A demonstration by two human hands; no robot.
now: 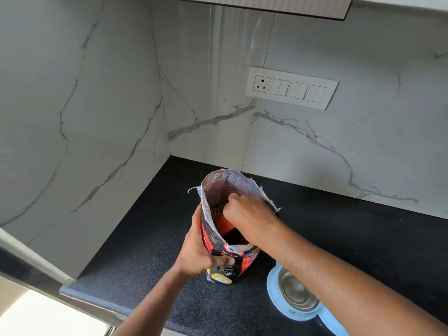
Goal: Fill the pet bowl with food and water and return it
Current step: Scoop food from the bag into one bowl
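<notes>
Left hand (pixel 202 248) grips the side of the red-and-black food bag (pixel 229 229), holding it upright on the black counter (pixel 135 251). Right hand (pixel 244 212) is curled inside the bag's open foil mouth, knuckles up, brown kibble (pixel 217 210) just left of it. Pet bowl (pixel 294 295), steel w/ blue rim, sits under the right forearm, just right of the bag. Switch panel (pixel 292 88) on the marble wall, well above both hands.

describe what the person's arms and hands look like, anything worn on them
Both forearms are bare as far as the picture shows: no sleeves or cuffs come into view. The left hand and the right hand wear no gloves. No watch, bracelet or ring shows on the visible parts. The fingertips of the right hand are hidden inside the bag, so nothing can be said of them.
</notes>
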